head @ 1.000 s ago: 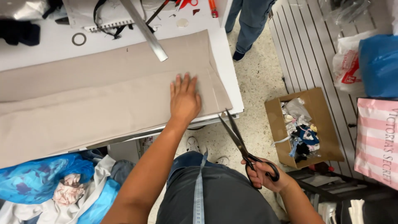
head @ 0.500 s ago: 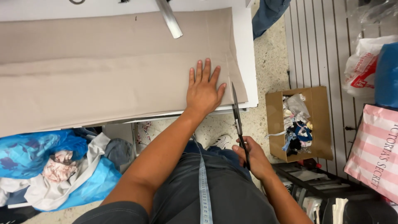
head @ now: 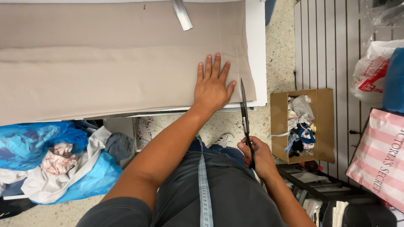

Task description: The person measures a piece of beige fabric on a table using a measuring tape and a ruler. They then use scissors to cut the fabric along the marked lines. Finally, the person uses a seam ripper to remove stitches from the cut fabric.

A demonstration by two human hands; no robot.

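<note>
So far the broad beige sheet of cloth lies folded and smooth across the white table, and no cut shows in it yet; its right end looks whole. A faint straight line runs up the cloth near that end, just right of the left hand, which lies flat with fingers spread, pressing the cloth down close to the near edge of the table. The right hand is closed around the handles of the long black-handled scissors, held below the table edge over the lap; the blades look shut or nearly so, and their tip reaches the near edge of the cloth beside the left thumb. Judging by this, the cutting itself is all left to do.

A flat metal ruler rests at the far side, well apart from both hands. Room to the right is tight: the table ends just past the cloth, and an open brown cardboard box of scraps stands on the floor beside it. A blue plastic bag of fabric sits under the table at left.
</note>
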